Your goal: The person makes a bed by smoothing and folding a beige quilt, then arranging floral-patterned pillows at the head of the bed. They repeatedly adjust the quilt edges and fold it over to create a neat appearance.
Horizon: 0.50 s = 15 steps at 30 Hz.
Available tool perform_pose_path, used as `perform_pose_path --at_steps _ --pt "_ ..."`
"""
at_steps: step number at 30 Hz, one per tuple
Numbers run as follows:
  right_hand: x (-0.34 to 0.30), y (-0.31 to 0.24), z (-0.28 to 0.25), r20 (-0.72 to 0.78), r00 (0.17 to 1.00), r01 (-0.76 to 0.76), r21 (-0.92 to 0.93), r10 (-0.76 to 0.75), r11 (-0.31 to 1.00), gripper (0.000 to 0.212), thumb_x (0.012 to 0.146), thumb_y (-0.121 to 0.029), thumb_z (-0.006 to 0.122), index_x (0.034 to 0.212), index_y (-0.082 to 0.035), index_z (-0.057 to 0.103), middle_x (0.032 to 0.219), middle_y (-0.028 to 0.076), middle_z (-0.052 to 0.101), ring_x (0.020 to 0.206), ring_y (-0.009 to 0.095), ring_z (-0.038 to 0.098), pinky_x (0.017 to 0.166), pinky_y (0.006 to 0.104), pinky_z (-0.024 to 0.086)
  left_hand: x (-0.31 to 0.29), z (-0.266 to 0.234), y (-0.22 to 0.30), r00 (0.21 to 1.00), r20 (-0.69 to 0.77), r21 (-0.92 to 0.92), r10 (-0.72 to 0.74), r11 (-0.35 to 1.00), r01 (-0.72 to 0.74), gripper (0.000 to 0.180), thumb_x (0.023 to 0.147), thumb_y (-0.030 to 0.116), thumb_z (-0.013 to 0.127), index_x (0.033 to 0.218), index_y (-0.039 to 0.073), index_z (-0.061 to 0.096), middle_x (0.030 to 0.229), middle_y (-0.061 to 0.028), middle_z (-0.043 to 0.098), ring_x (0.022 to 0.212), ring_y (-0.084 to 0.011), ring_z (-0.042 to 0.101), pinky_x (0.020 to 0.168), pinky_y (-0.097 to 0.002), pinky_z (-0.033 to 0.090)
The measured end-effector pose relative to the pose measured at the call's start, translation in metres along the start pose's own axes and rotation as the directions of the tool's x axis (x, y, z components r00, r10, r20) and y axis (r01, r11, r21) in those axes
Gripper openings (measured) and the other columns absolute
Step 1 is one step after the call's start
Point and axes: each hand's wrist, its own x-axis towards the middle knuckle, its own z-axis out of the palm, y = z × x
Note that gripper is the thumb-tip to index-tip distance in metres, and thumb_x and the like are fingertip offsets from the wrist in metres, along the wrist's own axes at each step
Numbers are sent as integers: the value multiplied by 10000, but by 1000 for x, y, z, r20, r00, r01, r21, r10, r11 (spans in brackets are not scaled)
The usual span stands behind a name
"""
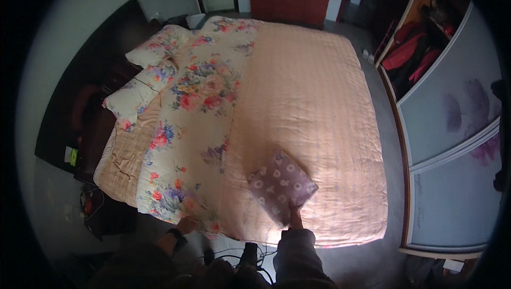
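Note:
My right hand (296, 218) is closed on the near corner of a square mauve cushion (281, 185) with pale ring and flower shapes. The cushion is tilted over the peach striped side of the quilt (314, 97); I cannot tell whether it rests there. At the near edge of the bed, my left hand (186, 225) touches the quilt's white floral band (178, 182). Its fingers are small and dim, so their grip is unclear. A dark watch (179, 237) is on the left wrist.
Two floral pillows (136, 94) lie by the dark headboard (64, 92). A nightstand (114, 217) stands at the near left. Cables (261, 259) run below the bed's near edge. To the right is a wardrobe with frosted sliding doors (452, 129), its far section open on clothes.

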Motion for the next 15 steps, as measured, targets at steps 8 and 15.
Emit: perform_pose_path --at_steps 8,15 --pt "-43 4 106 183 981 76 -60 -64 995 643 877 -280 627 1374 -21 312 1300 136 479 1193 264 479 993 406 412 -59 -35 11 992 -114 -106 62 992 -74 287 803 268 572 984 61 652 891 -162 664 838 -318 643 749 -409 506" --pt "-131 68 244 459 887 40 -200 57 979 563 927 -347 528 1352 -22 354 1312 139 473 1201 278 465 1008 406 387 -169 -71 -52 928 -361 -499 -89 860 -112 249 826 261 627 990 73 638 902 -119 665 840 -238 643 755 -364 499"
